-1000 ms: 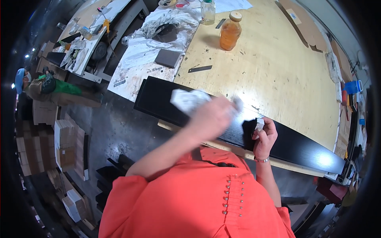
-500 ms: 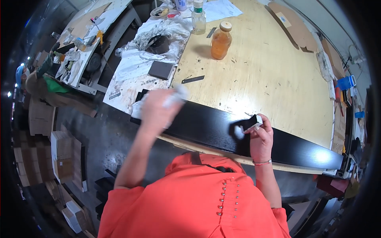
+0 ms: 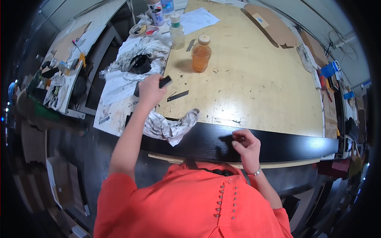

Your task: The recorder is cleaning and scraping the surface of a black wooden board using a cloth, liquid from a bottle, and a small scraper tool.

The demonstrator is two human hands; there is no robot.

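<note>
**A:** So what are the hands doing right now?

**B:** The left hand (image 3: 150,90) is reaching out toward 11 o'clock and closing around a small dark block (image 3: 164,82) at the edge of the paper-covered patch. Fingers are wrapped on it, one end is poking out to the right. The right hand (image 3: 247,146) is sitting on the long black board (image 3: 254,144), fingers curled loosely; I can't tell if it's pinching anything. The hands are well apart.

**A:** And the board, how's it lying?

**B:** Long axis is running 9 to 3 along the near edge of the wooden table (image 3: 258,79), just in front of the person in the orange top. The right hand is already on it; the left is off at the block, up and to the left of the board. There's a crumpled white rag (image 3: 170,126) lying partly over the board's left end, right beside the left forearm.

**A:** Any packaging or labels around?

**B:** Past the left hand, at 12, an amber bottle (image 3: 201,53) with a pale cap is standing upright. Behind it is a clear bottle (image 3: 177,36), then a labelled can (image 3: 156,8) and a white printed sheet (image 3: 199,20). A flat brown cardboard piece (image 3: 270,23) is lying around 1 o'clock, and a blue container (image 3: 329,69) is hanging out at 2, by the table's far right edge.
</note>
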